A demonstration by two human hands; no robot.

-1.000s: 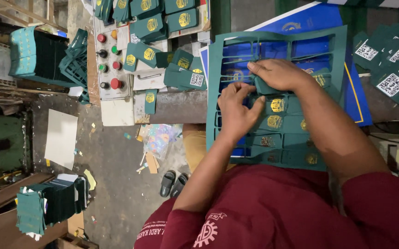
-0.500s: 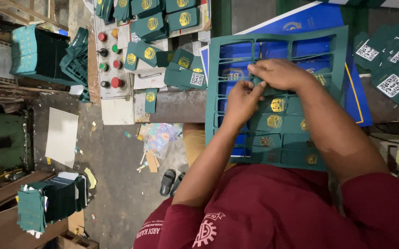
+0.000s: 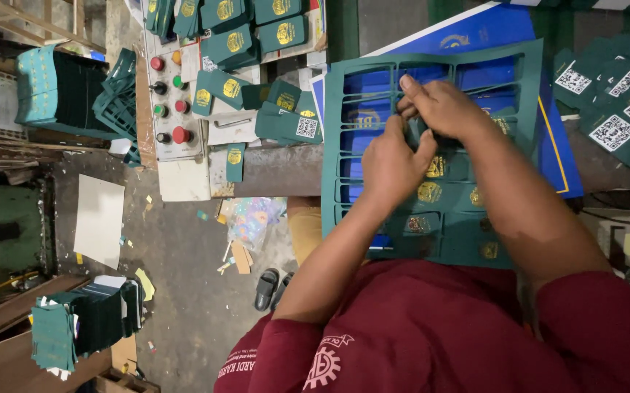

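Observation:
A large green die-cut card sheet [image 3: 340,145] lies over blue printed sheets [image 3: 489,33]. Part of it is an empty frame of rectangular holes; the part nearer me still holds small green cards with gold emblems. My left hand [image 3: 391,164] and my right hand [image 3: 442,109] meet over the middle of the sheet, fingers pinched together on one small green card [image 3: 423,131] that is mostly hidden between them. Both forearms come out of dark red sleeves at the bottom.
Loose green punched cards [image 3: 286,120] lie on the table to the left, beside a control panel [image 3: 169,94] with red and green buttons. More green cards with square code marks [image 3: 620,102] lie at right. Card stacks [image 3: 75,324] and sandals [image 3: 268,287] are on the floor.
My left hand has moved from lower on the sheet up to my right hand, and both have closed on one small card.

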